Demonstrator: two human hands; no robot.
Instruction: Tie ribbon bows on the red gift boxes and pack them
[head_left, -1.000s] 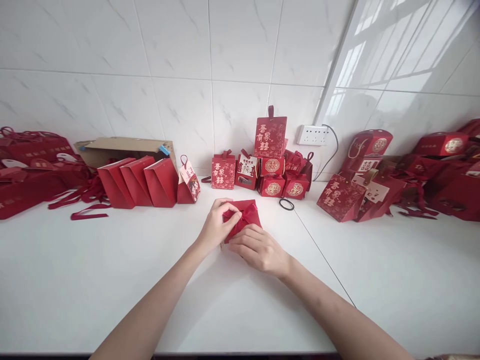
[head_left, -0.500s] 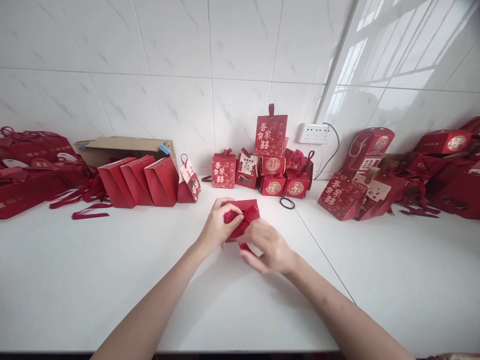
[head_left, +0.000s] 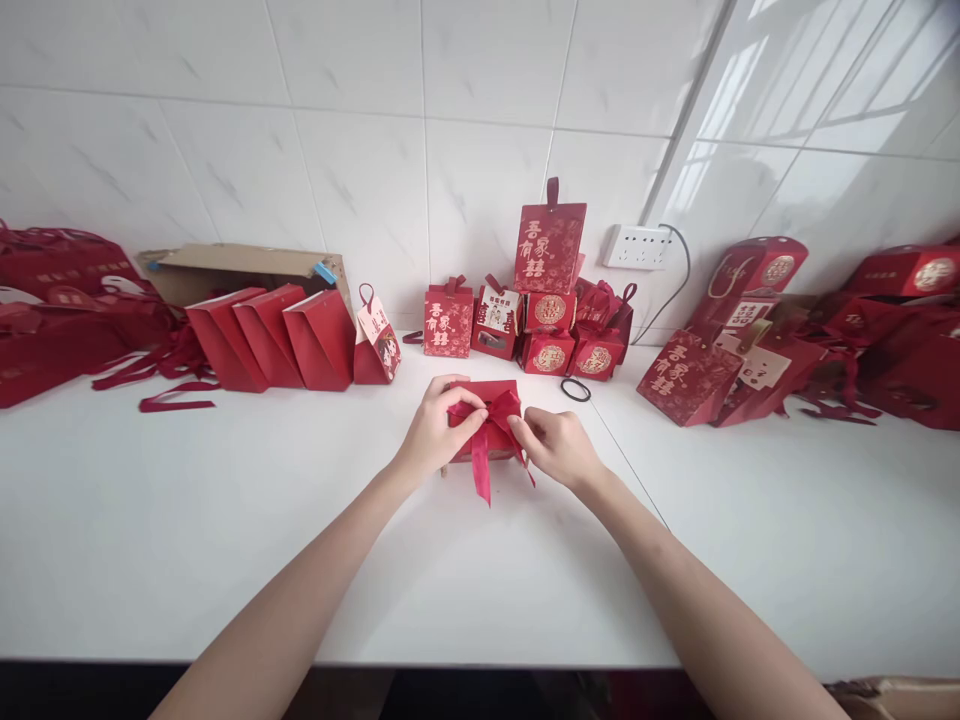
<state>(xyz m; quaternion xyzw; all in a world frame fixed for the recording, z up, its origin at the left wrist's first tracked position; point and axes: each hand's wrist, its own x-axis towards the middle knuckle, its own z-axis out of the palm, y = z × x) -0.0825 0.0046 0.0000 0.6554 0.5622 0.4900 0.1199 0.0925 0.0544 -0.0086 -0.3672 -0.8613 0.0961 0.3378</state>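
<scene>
In front of me on the white table a small red gift box (head_left: 501, 390) carries a red ribbon (head_left: 481, 462) tied in a bow on its top. One ribbon tail hangs over the box's near side, and a second end shows at the right. My left hand (head_left: 440, 425) pinches the left part of the bow close to the knot. My right hand (head_left: 556, 442) is closed at the bow's right loop, thumb and fingers gripping the ribbon's edge.
Red gift boxes (head_left: 547, 352) stand stacked against the tiled wall, with a black hair tie (head_left: 576, 389) before them. At left are three plain red boxes (head_left: 319, 340) and a cardboard box (head_left: 247, 262). More boxes (head_left: 686, 378) and a power strip (head_left: 637, 247) are at right.
My right hand, blurred earlier over the box's near right corner, has moved up to the bow's right side. A ribbon tail now hangs in front. The view has tipped down slightly.
</scene>
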